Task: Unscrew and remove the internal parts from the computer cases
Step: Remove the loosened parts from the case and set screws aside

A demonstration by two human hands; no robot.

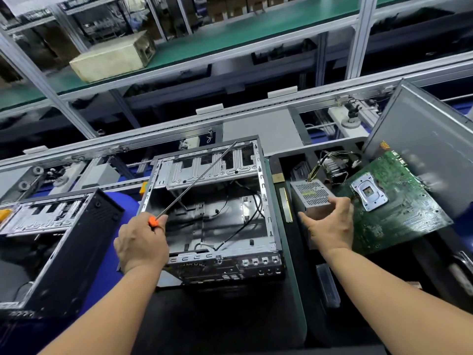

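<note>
Counting two computer cases (212, 208), one motherboard (391, 203) | our left hand (142, 243) fingers clamped on screwdriver (194, 183), shaft pointing up-right | right hand (330, 226) fingers gripping power supply (311, 194)

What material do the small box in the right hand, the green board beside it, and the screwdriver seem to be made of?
Box: likely sheet metal, dull grey, punched with small vent holes.
Green board: probably a laminated circuit board with a glossy green coating and a shiny metal frame in its middle.
Screwdriver: thin bright steel-looking shaft; the orange handle looks like plastic.
</note>
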